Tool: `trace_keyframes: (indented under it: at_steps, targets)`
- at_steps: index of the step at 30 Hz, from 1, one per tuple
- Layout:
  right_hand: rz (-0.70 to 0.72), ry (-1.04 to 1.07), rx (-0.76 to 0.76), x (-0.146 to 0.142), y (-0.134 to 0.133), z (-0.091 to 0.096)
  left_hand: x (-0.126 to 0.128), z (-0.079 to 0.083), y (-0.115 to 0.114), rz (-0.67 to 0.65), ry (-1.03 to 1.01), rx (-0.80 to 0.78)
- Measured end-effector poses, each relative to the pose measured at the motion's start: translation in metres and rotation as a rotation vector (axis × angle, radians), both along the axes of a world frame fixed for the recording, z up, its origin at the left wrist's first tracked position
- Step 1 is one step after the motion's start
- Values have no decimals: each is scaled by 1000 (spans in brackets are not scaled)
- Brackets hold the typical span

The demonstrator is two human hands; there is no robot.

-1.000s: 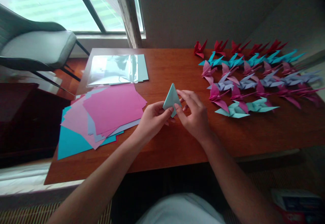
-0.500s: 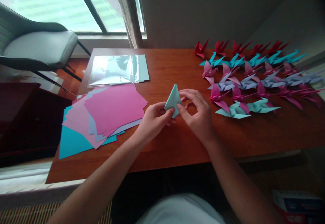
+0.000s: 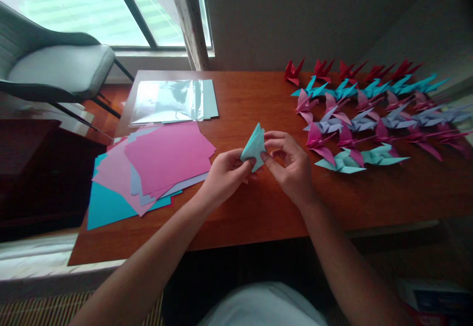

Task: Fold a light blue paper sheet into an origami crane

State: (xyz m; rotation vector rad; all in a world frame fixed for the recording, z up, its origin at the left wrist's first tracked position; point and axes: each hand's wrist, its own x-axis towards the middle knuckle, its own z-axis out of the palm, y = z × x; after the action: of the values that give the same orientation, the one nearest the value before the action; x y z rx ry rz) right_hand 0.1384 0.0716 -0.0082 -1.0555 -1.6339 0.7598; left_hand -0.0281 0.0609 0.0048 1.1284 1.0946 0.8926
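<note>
Between my hands, above the table, is a folded piece of mint-green origami paper (image 3: pixel 253 146) with its point upward and its layers partly spread at the top. My left hand (image 3: pixel 229 170) pinches its lower left side, thumb in front and fingers behind. From the right, my right hand (image 3: pixel 290 165) grips the other edge between thumb and fingers. Two mint paper cranes (image 3: pixel 343 161) sit to the right of my right hand, at the near end of several rows of folded cranes.
A fanned pile of coloured paper sheets (image 3: pixel 170 158) lies left on the wooden table (image 3: pixel 244 217). Behind it is a clear plastic pack of pale paper (image 3: pixel 166 100). Rows of red cranes (image 3: pixel 293 73), blue, pink and lilac ones fill the right side. A chair (image 3: pixel 62 64) stands by the window.
The folded mint paper has opened at its top, its layers now parted where it was a flat triangle. Both hands stay nearly in place, still holding it.
</note>
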Motion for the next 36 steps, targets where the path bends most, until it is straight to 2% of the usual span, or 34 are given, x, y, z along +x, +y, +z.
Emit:
trace_keyframes:
  at_steps: [10,27,36]
  targets:
    - [21,15,15,1,0,1,-2,1,0,-2,-61,-51]
    - [-19,-71,88,-1,-6,7,-7,5,2,84,-429,-260]
    - [-20,-76,97,0,-5,8,-4,6,-1,120,-320,-247]
